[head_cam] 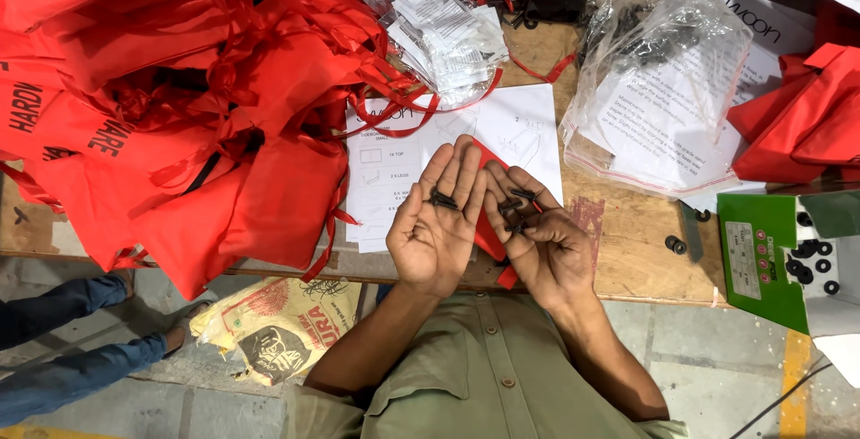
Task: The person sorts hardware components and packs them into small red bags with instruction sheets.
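Observation:
My left hand (437, 224) lies palm up over the table edge with a few small black screws (442, 199) resting on its fingers. Beside it, touching, my right hand (537, 246) is also palm up, fingers partly curled around several black screws (515, 210). A small red fabric pouch (490, 235) shows between and under the two hands. Below the hands lies a white instruction sheet (511, 125) with line drawings.
A big heap of red drawstring bags (170, 90) fills the left of the wooden table (627, 251). Clear plastic bags (663, 81) of hardware lie at the back right. A green box (761, 255) with black washers sits right. Another person's legs (63, 340) stand at lower left.

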